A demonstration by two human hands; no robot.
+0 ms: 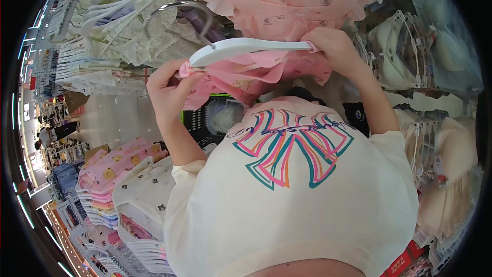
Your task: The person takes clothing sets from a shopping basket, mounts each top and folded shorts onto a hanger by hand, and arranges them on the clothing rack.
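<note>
A white hanger (251, 46) with a metal hook is held up in front of my chest. From it hangs a pink patterned garment (197, 92), its fabric bunched and folded below the bar. My left hand (169, 90) is closed, thumb and fingers pinching the pink fabric at the hanger's left end. At the opposite end, my right hand (335, 51) is closed on the garment's pink edge, where it loops round the hanger tip. Part of the garment's lower side is hidden behind my shirt.
Peach clothes (307, 2) on white hangers are straight ahead. Pale lace garments (154, 25) hang at the upper left, bras (392, 51) at the right. A black basket (197, 120) with a green rim stands below. Folded-looking pink pajamas (118, 169) are at the lower left.
</note>
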